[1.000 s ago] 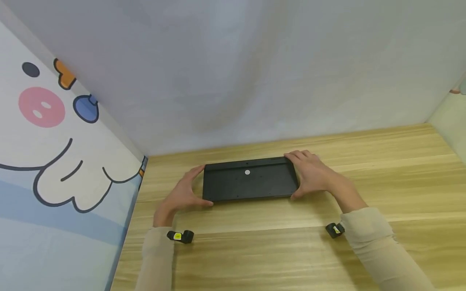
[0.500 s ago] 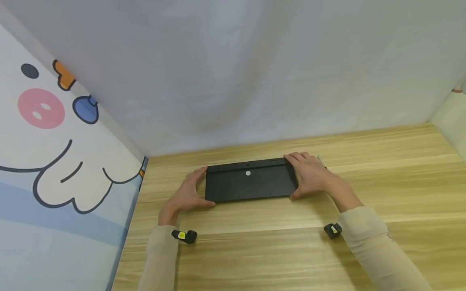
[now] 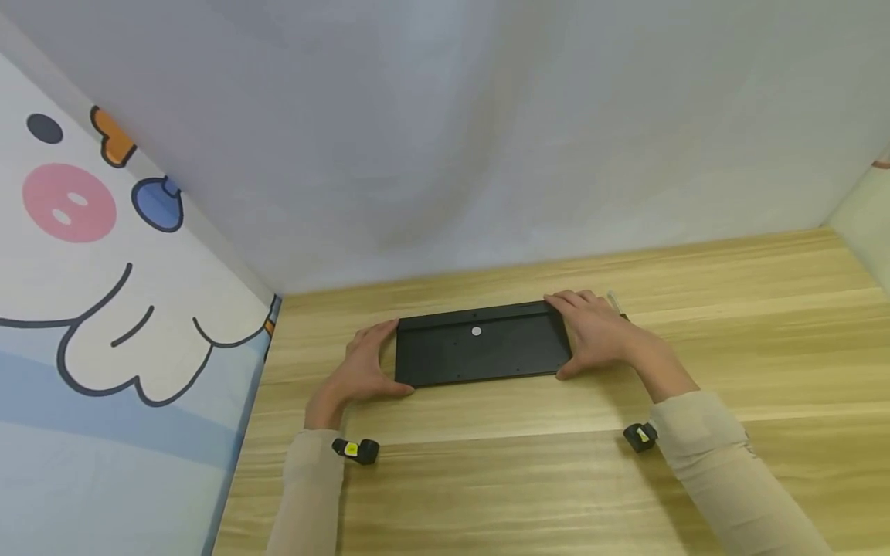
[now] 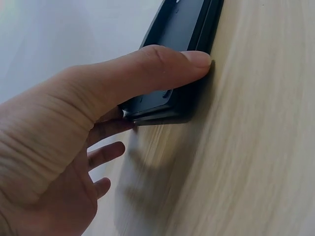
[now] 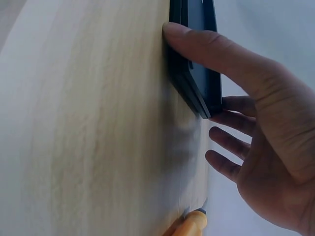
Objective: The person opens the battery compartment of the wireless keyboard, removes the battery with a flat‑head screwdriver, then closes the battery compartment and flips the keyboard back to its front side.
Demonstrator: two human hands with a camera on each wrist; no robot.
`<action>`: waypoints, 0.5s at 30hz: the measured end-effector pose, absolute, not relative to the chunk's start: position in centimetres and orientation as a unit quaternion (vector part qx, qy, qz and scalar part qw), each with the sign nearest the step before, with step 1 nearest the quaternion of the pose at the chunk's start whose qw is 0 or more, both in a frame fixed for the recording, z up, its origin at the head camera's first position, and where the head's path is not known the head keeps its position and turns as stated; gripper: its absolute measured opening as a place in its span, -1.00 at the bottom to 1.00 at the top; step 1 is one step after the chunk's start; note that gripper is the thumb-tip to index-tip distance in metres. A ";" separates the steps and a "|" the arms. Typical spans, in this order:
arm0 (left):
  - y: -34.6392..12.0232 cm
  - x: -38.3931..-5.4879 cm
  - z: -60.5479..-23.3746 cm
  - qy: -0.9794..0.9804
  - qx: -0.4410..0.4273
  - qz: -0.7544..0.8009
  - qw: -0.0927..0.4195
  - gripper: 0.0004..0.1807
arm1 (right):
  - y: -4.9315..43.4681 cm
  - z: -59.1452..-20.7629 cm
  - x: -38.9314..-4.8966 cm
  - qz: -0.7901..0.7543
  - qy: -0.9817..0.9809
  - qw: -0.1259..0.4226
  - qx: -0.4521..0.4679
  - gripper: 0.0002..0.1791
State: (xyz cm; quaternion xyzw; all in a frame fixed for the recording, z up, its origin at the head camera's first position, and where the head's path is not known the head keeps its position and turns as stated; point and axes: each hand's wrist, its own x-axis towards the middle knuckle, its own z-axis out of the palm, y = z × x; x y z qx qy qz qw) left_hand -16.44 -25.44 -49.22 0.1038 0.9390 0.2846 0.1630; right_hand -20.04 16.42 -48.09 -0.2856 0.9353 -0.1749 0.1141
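A black keyboard point(image 3: 480, 351), underside up, spans the space between my two hands. It carries a white round sticker point(image 3: 476, 331) and small screw holes. My left hand point(image 3: 361, 371) grips its left end, thumb on the near edge and fingertips at the far corner. The right end is held the same way by my right hand point(image 3: 591, 332). In the left wrist view the thumb point(image 4: 172, 66) lies over the keyboard's edge, with some fingers off it. The right wrist view shows the other thumb point(image 5: 197, 42) pressing the near edge. Whether the keyboard touches the table cannot be told.
An orange-handled screwdriver point(image 5: 192, 224) lies on the wooden table point(image 3: 487, 486) just beyond my right hand, mostly hidden in the head view. A grey-white wall point(image 3: 445, 154) rises behind the table, and a cartoon-printed panel point(image 3: 104, 309) stands at the left.
My left hand and the keyboard's left end have shifted slightly to the right. More of the screwdriver shows past my right hand. Both hands keep their grip.
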 end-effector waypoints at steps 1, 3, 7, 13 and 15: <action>-25.5 -16.4 -49.2 0.939 0.101 0.286 0.164 0.33 | 16.4 -48.0 -20.0 -0.175 0.935 0.116 -0.285 0.37; -25.6 -16.4 -49.2 0.939 0.101 0.286 0.164 0.33 | 16.5 -47.9 -20.0 -0.178 0.935 0.118 -0.285 0.37; -25.6 -16.3 -49.1 0.936 0.093 0.291 0.173 0.33 | 16.6 -47.8 -20.0 -0.188 0.932 0.124 -0.282 0.37; -25.4 -16.6 -48.8 0.935 0.079 0.300 0.175 0.24 | 17.0 -47.9 -20.0 -0.206 0.930 0.130 -0.276 0.38; -25.3 -16.8 -48.8 0.939 0.085 0.290 0.162 0.17 | 17.1 -47.8 -20.1 -0.212 0.928 0.133 -0.275 0.35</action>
